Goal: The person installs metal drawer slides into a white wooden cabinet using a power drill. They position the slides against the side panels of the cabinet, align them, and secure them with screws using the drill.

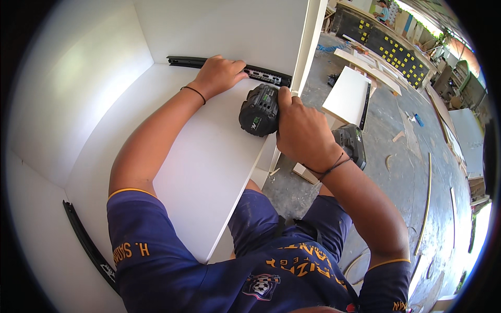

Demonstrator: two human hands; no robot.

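Note:
Inside a white cabinet (203, 151), a black drawer slide (261, 74) lies along the side panel, at the edge of the white board. My left hand (220, 75) presses on this slide near its middle, fingers closed on it. My right hand (305, 125) grips a black cordless drill (259, 110) by its handle, with the battery (350, 145) showing beyond my wrist. The drill's front end is close to the slide's near end; its tip and any screw are hidden. Another black drawer slide (88, 242) runs along the opposite cabinet wall at lower left.
To the right, a white panel with a black rail (347, 96) lies low over the grey floor (386, 177). Boards (370, 68), wood strips (427, 203) and scraps lie beyond. A person (383, 11) is far off at a black bench with yellow squares (386, 44).

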